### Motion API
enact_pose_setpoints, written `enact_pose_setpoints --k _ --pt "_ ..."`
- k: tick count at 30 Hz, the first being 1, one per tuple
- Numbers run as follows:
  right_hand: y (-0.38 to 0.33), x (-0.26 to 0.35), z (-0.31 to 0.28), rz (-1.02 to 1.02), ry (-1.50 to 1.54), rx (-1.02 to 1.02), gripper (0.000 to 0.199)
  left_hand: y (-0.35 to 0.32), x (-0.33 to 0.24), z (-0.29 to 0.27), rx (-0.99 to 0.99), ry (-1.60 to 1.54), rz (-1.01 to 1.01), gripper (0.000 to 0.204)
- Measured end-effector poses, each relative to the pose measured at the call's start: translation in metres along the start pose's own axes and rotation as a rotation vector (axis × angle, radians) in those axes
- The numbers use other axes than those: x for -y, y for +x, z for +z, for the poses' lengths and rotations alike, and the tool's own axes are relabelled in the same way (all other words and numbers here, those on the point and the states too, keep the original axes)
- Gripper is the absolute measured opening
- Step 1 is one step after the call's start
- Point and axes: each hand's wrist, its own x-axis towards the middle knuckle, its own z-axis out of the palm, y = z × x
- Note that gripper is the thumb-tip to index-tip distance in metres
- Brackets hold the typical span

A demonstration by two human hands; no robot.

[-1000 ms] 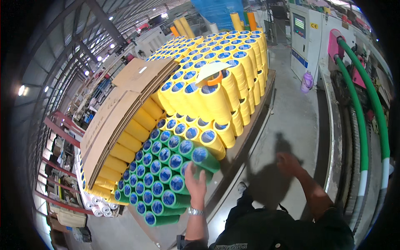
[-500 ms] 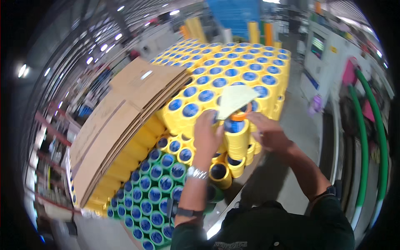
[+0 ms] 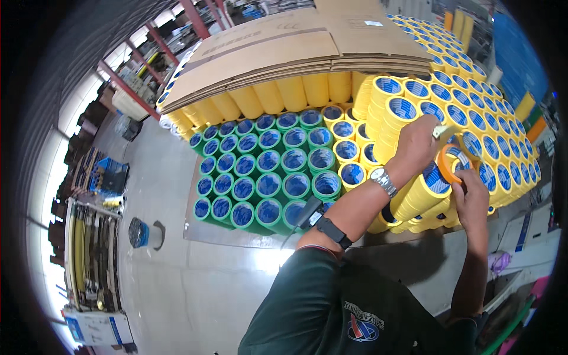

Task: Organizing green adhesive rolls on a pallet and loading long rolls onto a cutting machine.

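Note:
My left hand (image 3: 418, 142) is closed, its back toward me, with a pale yellow-green sheet (image 3: 439, 131) at its fingertips, seen nearly edge-on. My right hand (image 3: 471, 192) grips an orange tape roll (image 3: 447, 165) by its lower rim. The roll is tilted over the top of a stack of yellow tape rolls (image 3: 427, 188). To the left of my left hand rises another tall yellow stack (image 3: 384, 118). My fingertips on the sheet are partly hidden.
Green tape rolls (image 3: 269, 184) stand in rows at the centre. Behind them, flat cardboard sheets (image 3: 266, 44) lie on yellow stacks. Many more yellow rolls (image 3: 503, 148) extend right. A bin (image 3: 145, 234) stands on the floor at left, near a rack (image 3: 94, 254).
My view has swung left, bringing the green rolls and cardboard to the middle. The pale sheet, spread broadly before, now shows narrow beside my left hand. The orange roll remains in my right hand.

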Motion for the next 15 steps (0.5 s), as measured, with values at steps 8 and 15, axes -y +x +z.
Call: enact_pose_setpoints --k 8,15 --pt "0.002 -0.032 -0.013 -0.074 0.056 -0.286 0.013 -0.02 0.059 -0.044 -0.427 -0.06 -0.324 0.016" --pt "0.017 -0.067 -0.006 0.117 0.061 -0.32 0.016 -0.063 0.044 -0.078 -0.342 -0.545 -0.875 0.035"
